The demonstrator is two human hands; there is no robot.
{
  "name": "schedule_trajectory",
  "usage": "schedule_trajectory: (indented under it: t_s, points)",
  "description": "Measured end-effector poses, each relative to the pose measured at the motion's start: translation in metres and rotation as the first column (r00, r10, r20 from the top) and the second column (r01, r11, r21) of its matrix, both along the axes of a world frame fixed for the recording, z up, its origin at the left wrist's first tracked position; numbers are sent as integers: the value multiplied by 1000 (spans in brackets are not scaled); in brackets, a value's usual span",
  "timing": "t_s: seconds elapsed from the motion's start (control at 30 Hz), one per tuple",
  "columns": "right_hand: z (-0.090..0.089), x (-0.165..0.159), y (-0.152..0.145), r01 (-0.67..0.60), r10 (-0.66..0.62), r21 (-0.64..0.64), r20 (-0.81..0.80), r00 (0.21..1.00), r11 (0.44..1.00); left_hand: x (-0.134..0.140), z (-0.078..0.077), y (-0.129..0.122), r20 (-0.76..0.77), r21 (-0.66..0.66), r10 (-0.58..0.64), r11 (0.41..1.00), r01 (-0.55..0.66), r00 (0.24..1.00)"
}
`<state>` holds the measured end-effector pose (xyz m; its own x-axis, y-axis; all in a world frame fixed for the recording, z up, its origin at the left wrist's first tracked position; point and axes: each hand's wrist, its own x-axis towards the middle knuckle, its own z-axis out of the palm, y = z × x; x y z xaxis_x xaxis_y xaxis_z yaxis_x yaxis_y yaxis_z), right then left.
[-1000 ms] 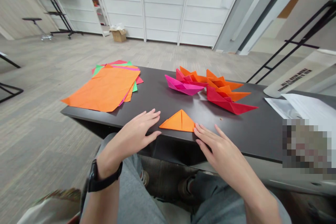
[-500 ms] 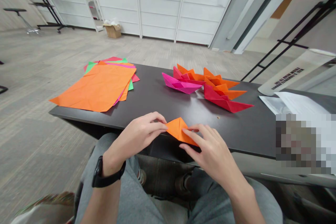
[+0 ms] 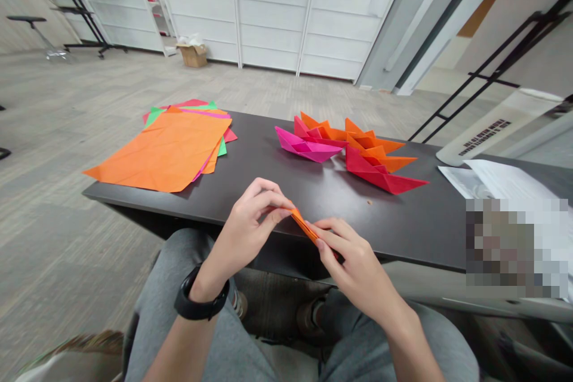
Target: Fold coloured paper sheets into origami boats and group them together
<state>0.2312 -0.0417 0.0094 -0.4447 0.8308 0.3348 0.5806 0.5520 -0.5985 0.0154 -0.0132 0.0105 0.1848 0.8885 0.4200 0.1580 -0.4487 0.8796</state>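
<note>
A folded piece of orange paper (image 3: 304,225) is held edge-up over the table's near edge, so it shows as a narrow strip. My left hand (image 3: 259,215) pinches its upper left end between thumb and fingers. At the lower right end, my right hand (image 3: 347,248) grips it the same way. Beyond my hands stand several folded paper boats: a magenta boat (image 3: 308,146) on the left, a red boat (image 3: 385,176) at the front right, and orange boats (image 3: 376,143) behind.
On the dark table (image 3: 255,161), a stack of coloured paper sheets (image 3: 165,149) lies at the left, orange on top. A white cylinder with printed text (image 3: 492,128) and white papers (image 3: 514,182) are at the right. A cardboard box (image 3: 193,55) sits on the floor.
The orange paper has been turned from lying nearly flat to edge-up. My left hand has moved slightly right and up, and my right fingers have closed on the paper.
</note>
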Motion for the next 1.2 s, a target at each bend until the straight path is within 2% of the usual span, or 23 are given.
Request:
schedule_trajectory:
  t_s: [0.1,0.2,0.27,0.33,0.43,0.57,0.73,1.2]
  points:
    - [-3,-3,2,25,-30,-43,-106,994,999,8,-3,0,167,-79,-9,997,23,986]
    - [-7,-12,2,172,-178,-42,-228,957,984,24,-5,-4,307,-221,98,975,-30,947]
    - [-9,-19,-1,276,-267,-15,-299,916,961,36,-4,-10,279,-291,151,954,-67,948]
    - [-9,-24,-4,314,-293,5,-345,892,949,46,-2,-15,195,-312,132,948,-66,972]
    - [-9,-28,-7,287,-276,-29,-379,883,958,52,1,-19,124,-286,134,954,-94,983]
    - [-10,-25,-6,233,-273,-146,-408,871,961,50,1,-16,143,-310,173,943,-122,975]
    - [-15,-23,-3,192,-278,-230,-444,852,954,48,-1,-14,149,-327,170,938,-114,974]
    - [-17,-23,0,192,-329,-313,-479,814,930,46,-11,-9,130,-340,139,936,-88,982]
